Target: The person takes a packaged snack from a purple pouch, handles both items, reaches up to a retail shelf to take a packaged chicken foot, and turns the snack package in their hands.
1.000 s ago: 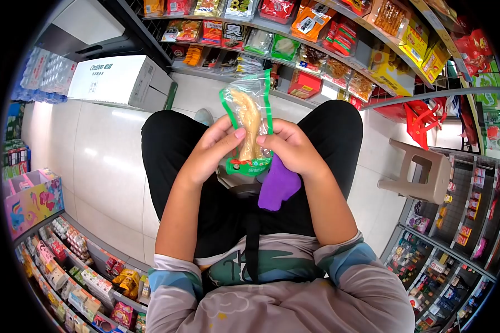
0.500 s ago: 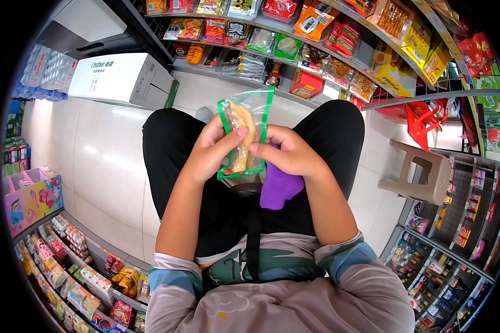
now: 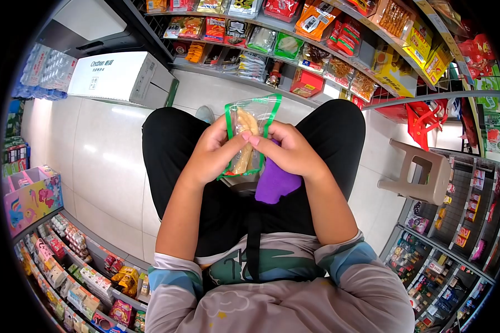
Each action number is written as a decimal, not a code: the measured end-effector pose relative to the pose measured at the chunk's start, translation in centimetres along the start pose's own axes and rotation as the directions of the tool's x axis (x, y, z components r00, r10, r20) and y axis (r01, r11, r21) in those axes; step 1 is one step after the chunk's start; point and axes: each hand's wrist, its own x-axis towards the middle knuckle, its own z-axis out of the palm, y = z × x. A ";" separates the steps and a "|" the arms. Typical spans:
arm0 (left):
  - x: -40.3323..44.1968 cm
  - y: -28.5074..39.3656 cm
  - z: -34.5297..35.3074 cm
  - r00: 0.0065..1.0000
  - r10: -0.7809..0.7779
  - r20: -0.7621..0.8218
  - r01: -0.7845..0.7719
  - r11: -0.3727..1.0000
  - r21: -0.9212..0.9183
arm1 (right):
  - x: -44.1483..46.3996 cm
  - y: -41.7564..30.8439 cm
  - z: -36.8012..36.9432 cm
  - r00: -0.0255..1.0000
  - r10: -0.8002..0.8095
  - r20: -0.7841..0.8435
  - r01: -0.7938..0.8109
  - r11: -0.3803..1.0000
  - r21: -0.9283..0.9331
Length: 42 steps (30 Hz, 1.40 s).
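Between my knees I hold up a clear, green-edged food packet with a pale yellowish piece of food inside; it looks like a packaged chicken foot, though the kind is not certain. My left hand grips its left edge, thumb on the front face. From the other side my right hand pinches the right edge, and both thumb tips meet near the packet's middle. A purple cloth hangs below my right hand, apparently held in its fingers, which are hidden behind. The packet stands nearly upright.
Shelves of packaged snacks curve across the front. A white carton stands at the left front, a beige plastic stool at the right. Lower shelves line the left rear, and a colourful box sits at far left.
The packet has turned slightly and shifted a little to the right. My right thumb has moved up to meet the left thumb on its face. The purple cloth has swung slightly left and up.
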 end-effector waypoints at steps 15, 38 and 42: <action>0.7 0.0 0.0 0.993 -0.005 -0.119 0.010 0.999 0.044 | 0.4 0.7 1.0 0.991 0.019 -0.135 -0.011 0.998 0.061; 1.2 -0.3 0.4 0.985 0.097 -0.145 -0.122 0.977 -0.176 | 0.0 0.8 0.8 0.998 0.045 -0.035 -0.046 0.998 -0.050; 1.1 0.0 0.7 0.977 0.094 -0.191 -0.133 0.971 -0.200 | 0.1 0.5 1.0 0.999 0.004 -0.054 -0.008 0.998 -0.065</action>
